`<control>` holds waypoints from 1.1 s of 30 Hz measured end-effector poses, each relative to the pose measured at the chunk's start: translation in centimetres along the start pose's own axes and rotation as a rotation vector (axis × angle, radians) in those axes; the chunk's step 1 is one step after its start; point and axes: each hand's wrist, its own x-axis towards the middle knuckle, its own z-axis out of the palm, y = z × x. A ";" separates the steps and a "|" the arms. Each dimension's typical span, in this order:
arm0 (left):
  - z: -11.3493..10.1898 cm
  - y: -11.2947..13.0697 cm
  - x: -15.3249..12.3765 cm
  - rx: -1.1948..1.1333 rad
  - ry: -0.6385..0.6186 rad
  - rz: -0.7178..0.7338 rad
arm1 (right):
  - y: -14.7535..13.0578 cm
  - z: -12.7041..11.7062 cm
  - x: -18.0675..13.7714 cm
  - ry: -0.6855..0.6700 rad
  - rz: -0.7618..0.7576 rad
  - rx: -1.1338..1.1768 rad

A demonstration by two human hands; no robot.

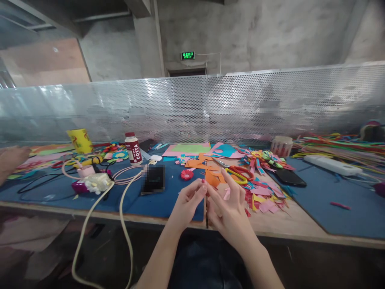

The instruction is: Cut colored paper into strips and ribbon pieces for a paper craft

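My left hand [188, 202] and my right hand [227, 208] meet over the table's front edge [150, 218], fingers pinched together. Between them stands a thin dark stick [206, 212], upright, with a small pink bit at the fingertips. The left fingertips pinch near its top; the right fingers curl around it from the other side. Just beyond lie orange paper pieces [210, 174], a small red paper flower [187, 174], and scissors with red and yellow handles [239, 173].
A phone [153, 179] lies on the blue mat [126, 196], another phone [290, 176] at right. A brown bottle [133, 149], yellow cup [80, 140], cables [120, 200], paper scraps [264, 196], coloured strips [339, 146]. Another person's hand [10, 158] at far left. A perforated metal screen [192, 104] behind.
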 end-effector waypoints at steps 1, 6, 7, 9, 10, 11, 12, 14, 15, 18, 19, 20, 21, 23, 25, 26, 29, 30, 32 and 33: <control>-0.1 -0.3 0.0 0.000 0.037 0.002 | 0.0 0.0 0.0 -0.002 -0.001 -0.001; -0.2 -0.4 0.0 0.038 0.068 0.004 | 0.1 0.0 -0.1 0.003 -0.002 -0.014; -0.1 -0.4 -0.1 0.046 0.066 0.003 | 0.1 0.0 -0.1 0.007 -0.003 -0.015; -0.1 -0.2 -0.1 0.058 0.060 -0.001 | 0.1 0.1 -0.1 0.015 -0.009 -0.014; -0.1 -0.2 -0.1 0.059 0.057 -0.002 | 0.1 0.1 -0.1 0.016 -0.013 -0.012; -0.1 -0.2 -0.1 0.060 0.054 -0.002 | 0.1 0.1 -0.1 0.015 -0.014 -0.008; -0.1 -0.2 -0.1 0.061 0.049 -0.002 | 0.1 0.1 -0.1 0.015 -0.012 -0.003; 0.0 0.1 -0.1 0.076 0.039 0.010 | 0.1 0.0 -0.1 0.003 -0.007 0.017; 0.1 0.3 -0.1 0.099 0.023 0.021 | 0.2 -0.1 -0.1 0.000 -0.006 0.037; 0.5 1.5 -0.1 0.239 -0.071 0.067 | 0.6 -0.4 0.0 0.058 0.031 0.171; 0.6 1.8 -0.2 0.290 -0.102 0.076 | 0.8 -0.6 0.1 0.093 0.067 0.239; 0.8 2.1 -0.2 0.333 -0.125 0.077 | 1.0 -0.6 0.1 0.129 0.110 0.303; 0.9 2.3 -0.1 0.361 -0.138 0.071 | 1.1 -0.7 0.2 0.154 0.153 0.350; 1.0 2.3 -0.1 0.371 -0.147 0.040 | 1.4 -0.6 0.3 0.180 0.204 0.379; 1.0 1.9 0.0 0.329 -0.148 0.001 | 1.4 -0.3 0.5 0.203 0.202 0.336; 1.0 1.6 0.1 0.297 -0.144 -0.015 | 1.4 -0.1 0.6 0.220 0.196 0.309; 1.0 1.0 0.3 0.212 -0.114 -0.037 | 1.3 0.4 0.7 0.260 0.182 0.251; 1.0 0.9 0.3 0.190 -0.105 -0.043 | 1.3 0.5 0.7 0.265 0.174 0.233; 1.0 0.9 0.4 0.165 -0.086 -0.066 | 1.2 0.7 0.6 0.268 0.154 0.199; 1.0 0.9 0.4 0.167 -0.077 -0.080 | 1.3 0.8 0.6 0.264 0.150 0.185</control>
